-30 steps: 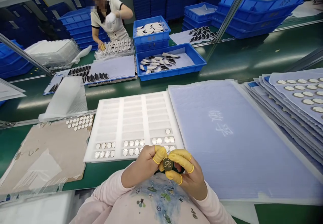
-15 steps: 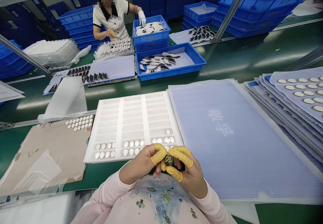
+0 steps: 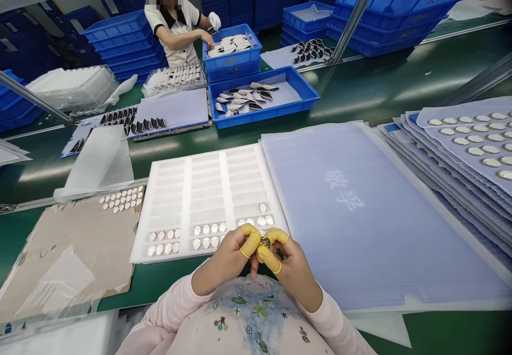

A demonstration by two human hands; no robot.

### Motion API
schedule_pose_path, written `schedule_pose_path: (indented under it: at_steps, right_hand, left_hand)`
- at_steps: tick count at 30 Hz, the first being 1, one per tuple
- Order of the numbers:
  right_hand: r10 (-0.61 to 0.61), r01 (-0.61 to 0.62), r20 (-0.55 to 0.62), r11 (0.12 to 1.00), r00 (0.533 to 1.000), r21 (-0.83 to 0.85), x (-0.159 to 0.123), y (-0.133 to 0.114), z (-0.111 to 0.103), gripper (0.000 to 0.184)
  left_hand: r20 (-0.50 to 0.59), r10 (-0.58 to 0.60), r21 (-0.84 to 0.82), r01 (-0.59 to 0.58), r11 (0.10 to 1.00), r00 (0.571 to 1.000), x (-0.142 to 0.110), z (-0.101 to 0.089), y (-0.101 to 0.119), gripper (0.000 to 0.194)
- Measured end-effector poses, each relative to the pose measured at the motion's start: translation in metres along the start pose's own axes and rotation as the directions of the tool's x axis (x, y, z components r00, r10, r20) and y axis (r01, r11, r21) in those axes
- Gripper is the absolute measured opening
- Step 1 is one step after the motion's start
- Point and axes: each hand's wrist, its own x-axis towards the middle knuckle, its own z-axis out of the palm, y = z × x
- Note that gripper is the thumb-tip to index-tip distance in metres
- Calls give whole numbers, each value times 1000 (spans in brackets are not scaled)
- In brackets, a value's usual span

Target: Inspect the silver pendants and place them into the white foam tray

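My left hand (image 3: pixel 228 259) and my right hand (image 3: pixel 292 269) meet close to my chest, fingers capped in yellow finger cots. Together they pinch a small dark round metal piece (image 3: pixel 264 242), mostly hidden between the fingertips. Just beyond them lies a white foam tray (image 3: pixel 208 184) whose nearest slots hold several shiny oval pieces (image 3: pixel 208 230). More loose oval pieces (image 3: pixel 122 199) lie on brown cardboard (image 3: pixel 76 248) to the left.
A large pale blue corrugated sheet (image 3: pixel 360 206) lies to the right, beside a fanned stack of sheets with oval pieces (image 3: pixel 468 142). Blue bins (image 3: pixel 262 96) with pointed parts sit across the green table. A person (image 3: pixel 176 19) works at a far bin.
My hands have drawn closer together and moved slightly away from me, covering more of the round piece. The person opposite has reached both hands into the blue bin.
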Motion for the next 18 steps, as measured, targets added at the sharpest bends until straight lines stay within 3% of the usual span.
schedule_pose_path:
  at_steps: [5, 12, 14, 16, 18]
  right_hand:
    - [-28, 25, 50, 998, 998, 54, 4, -4, -4, 31]
    - [-60, 51, -83, 993, 995, -108, 5, 5, -12, 40]
    - [-75, 63, -105, 992, 992, -110, 4, 6, -15, 39]
    - [-80, 71, -109, 994, 991, -85, 3, 7, -18, 38]
    - [-79, 74, -107, 996, 991, -51, 2, 7, -21, 38]
  left_hand:
    - [-4, -11, -33, 11, 999, 1000, 6, 0, -4, 46]
    - [-30, -30, -21, 29, 999, 999, 12, 4, -10, 45]
    - [-57, -16, 96, 22, 995, 998, 16, 1, -9, 42]
    - [-118, 13, 349, 29, 937, 993, 24, -6, -8, 36]
    - [-192, 56, 684, 92, 724, 980, 38, -15, -8, 31]
